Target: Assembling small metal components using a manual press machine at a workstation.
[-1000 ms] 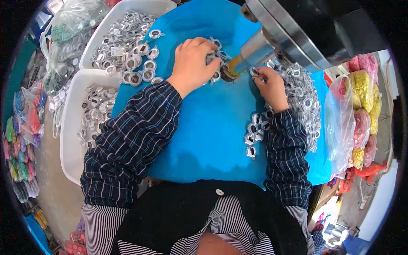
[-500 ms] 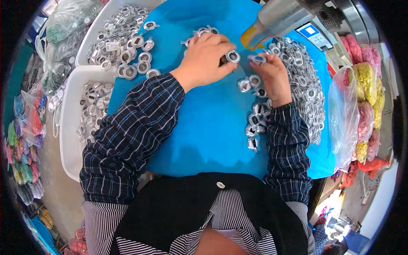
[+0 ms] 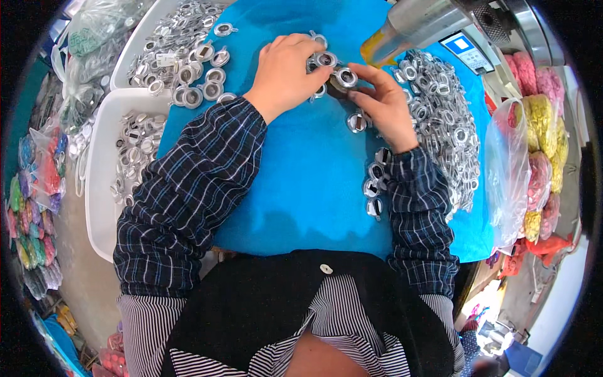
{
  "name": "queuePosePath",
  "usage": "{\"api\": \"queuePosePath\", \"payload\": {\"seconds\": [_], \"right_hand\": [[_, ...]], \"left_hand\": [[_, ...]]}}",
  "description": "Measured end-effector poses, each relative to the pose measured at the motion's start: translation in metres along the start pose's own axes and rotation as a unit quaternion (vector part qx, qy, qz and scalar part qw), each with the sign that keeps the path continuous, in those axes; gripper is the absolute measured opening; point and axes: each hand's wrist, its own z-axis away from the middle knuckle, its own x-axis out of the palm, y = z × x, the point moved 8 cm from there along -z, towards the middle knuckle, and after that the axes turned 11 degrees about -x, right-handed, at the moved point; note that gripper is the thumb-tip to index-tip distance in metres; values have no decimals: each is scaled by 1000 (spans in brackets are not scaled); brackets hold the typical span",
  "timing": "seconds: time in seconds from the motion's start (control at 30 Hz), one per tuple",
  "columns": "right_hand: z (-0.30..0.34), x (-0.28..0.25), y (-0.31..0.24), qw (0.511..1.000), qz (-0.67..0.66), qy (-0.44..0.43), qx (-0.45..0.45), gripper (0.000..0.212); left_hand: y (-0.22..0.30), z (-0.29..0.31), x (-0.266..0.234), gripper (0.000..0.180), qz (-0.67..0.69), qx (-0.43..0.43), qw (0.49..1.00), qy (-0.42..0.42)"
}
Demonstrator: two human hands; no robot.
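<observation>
My left hand [image 3: 284,76] is at the upper middle of the blue table cover, its thumb and fingers closed on a round clear disc with a silver rim [image 3: 326,59]. A few similar discs lie partly hidden beside its fingertips. Just to the right, my right hand [image 3: 384,105] has its index finger and thumb at the edge of another silver-rimmed disc [image 3: 346,77], which rests over a dark support. The metal press head [image 3: 411,31], with a yellowish lower end, slants in above that disc and is apart from it.
A large heap of discs [image 3: 443,119] lies right of my right forearm. Loose discs [image 3: 374,207] are beside that sleeve. Two white bins [image 3: 97,188] with more discs stand left. A blue-screened panel [image 3: 466,51] is by the press; bagged coloured goods [image 3: 539,144] line the right.
My left hand has drawn back leftward and upward from the disc at the support. My right hand has moved left to that disc; the disc it held before no longer shows in its fingers.
</observation>
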Motion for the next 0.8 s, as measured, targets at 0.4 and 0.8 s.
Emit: {"api": "queuePosePath", "payload": {"seconds": [0.4, 0.8], "right_hand": [[14, -25, 10, 968, 209, -133, 37, 46], [-4, -8, -20, 952, 247, 144, -109, 32]], "left_hand": [[6, 1, -2, 34, 31, 35, 999, 11], [7, -1, -2, 31, -12, 5, 1000, 13]]}}
